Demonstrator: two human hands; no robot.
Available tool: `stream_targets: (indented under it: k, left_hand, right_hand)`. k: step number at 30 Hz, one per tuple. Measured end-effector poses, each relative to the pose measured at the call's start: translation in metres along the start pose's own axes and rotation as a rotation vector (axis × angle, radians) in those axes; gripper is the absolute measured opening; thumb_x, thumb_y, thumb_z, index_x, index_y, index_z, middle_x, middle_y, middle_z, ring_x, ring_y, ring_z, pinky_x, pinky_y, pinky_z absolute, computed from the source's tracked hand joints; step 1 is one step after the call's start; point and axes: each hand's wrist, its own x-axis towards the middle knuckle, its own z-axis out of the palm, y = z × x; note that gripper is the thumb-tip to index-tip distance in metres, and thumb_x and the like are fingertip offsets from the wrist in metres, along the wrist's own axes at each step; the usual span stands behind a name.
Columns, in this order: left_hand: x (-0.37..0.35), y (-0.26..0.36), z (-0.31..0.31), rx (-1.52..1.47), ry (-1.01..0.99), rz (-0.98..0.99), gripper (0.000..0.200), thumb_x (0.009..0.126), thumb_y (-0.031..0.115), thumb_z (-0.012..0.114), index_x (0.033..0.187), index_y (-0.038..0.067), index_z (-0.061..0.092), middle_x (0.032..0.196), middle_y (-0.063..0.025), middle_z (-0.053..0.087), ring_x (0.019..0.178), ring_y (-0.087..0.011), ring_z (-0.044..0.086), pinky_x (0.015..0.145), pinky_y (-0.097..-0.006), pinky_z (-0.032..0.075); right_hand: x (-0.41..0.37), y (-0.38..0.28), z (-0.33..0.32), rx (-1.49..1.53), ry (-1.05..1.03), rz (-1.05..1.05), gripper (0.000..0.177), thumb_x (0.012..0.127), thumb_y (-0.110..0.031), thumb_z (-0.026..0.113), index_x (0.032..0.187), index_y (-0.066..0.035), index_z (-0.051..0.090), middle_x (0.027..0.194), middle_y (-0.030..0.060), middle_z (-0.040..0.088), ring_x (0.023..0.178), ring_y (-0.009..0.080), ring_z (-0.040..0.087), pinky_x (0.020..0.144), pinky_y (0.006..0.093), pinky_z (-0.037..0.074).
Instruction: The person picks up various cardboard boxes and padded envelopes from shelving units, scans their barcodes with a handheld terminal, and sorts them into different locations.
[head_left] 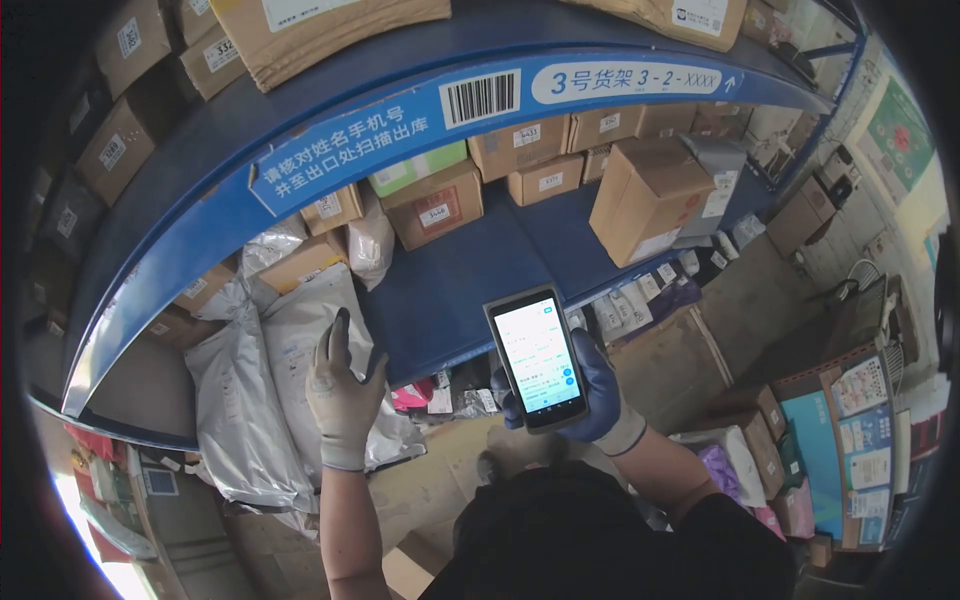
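Note:
My right hand (598, 395), in a blue-palmed glove, is wrapped round a black handheld phone (538, 358) whose screen is lit with a white page. On the left, my left hand (345, 390) wears a white glove with dark fingertips. Its fingers are apart and nothing is between them. It is over a large silver-grey plastic parcel (295, 350) lying on the blue shelf (450, 275); whether it touches the parcel I cannot tell. A second grey parcel (230, 400) lies beside that one.
Cardboard boxes (435, 205) line the back of the shelf, with a taller box (650, 195) to the right. A blue label strip (480, 98) runs along the shelf above. Small parcels (640, 305) show lower down. More boxes and bags (765, 440) stand at the right.

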Motion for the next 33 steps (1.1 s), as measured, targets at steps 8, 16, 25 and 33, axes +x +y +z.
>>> stream_targets:
  k: [8, 16, 25, 33]
  left_hand:
    - [0.016, 0.015, 0.001, -0.026, -0.007, 0.018, 0.065, 0.081, 0.033, 0.072, 0.139, 0.012, 0.052, 0.124, -0.0147, 0.062, 0.112, -0.0334, 0.060, 0.088, -0.0450, 0.051]
    - [0.028, 0.028, 0.001, 0.006, 0.022, 0.040, 0.063, 0.081, 0.035, 0.072, 0.137, 0.011, 0.054, 0.123, -0.0139, 0.063, 0.111, -0.0324, 0.061, 0.087, -0.0445, 0.052]
    - [0.030, 0.041, -0.003, 0.001, 0.029, 0.055, 0.064, 0.079, 0.035, 0.073, 0.135, 0.008, 0.054, 0.124, -0.0142, 0.062, 0.111, -0.0319, 0.060, 0.089, -0.0434, 0.052]
    - [0.046, 0.070, -0.058, 0.070, 0.201, 0.231, 0.061, 0.081, 0.035, 0.072, 0.132, 0.005, 0.057, 0.115, -0.0154, 0.065, 0.099, -0.0329, 0.064, 0.079, -0.0425, 0.055]
  right_hand:
    - [-0.001, -0.013, -0.006, 0.041, -0.036, 0.032, 0.075, 0.082, -0.052, 0.072, 0.140, -0.012, 0.046, 0.126, 0.0182, 0.061, 0.106, 0.0407, 0.066, 0.089, 0.0473, 0.056]
    - [-0.005, -0.019, -0.006, 0.032, -0.017, 0.027, 0.075, 0.083, -0.053, 0.070, 0.141, -0.012, 0.046, 0.127, 0.0193, 0.060, 0.106, 0.0411, 0.066, 0.090, 0.0485, 0.055]
    - [-0.011, -0.019, -0.005, 0.017, -0.012, 0.005, 0.075, 0.083, -0.052, 0.070, 0.140, -0.011, 0.046, 0.126, 0.0185, 0.061, 0.106, 0.0390, 0.066, 0.089, 0.0475, 0.056]
    - [-0.017, -0.022, -0.007, 0.026, 0.026, 0.033, 0.070, 0.087, -0.053, 0.064, 0.137, -0.007, 0.050, 0.124, 0.0196, 0.063, 0.099, 0.0462, 0.067, 0.088, 0.0521, 0.055]
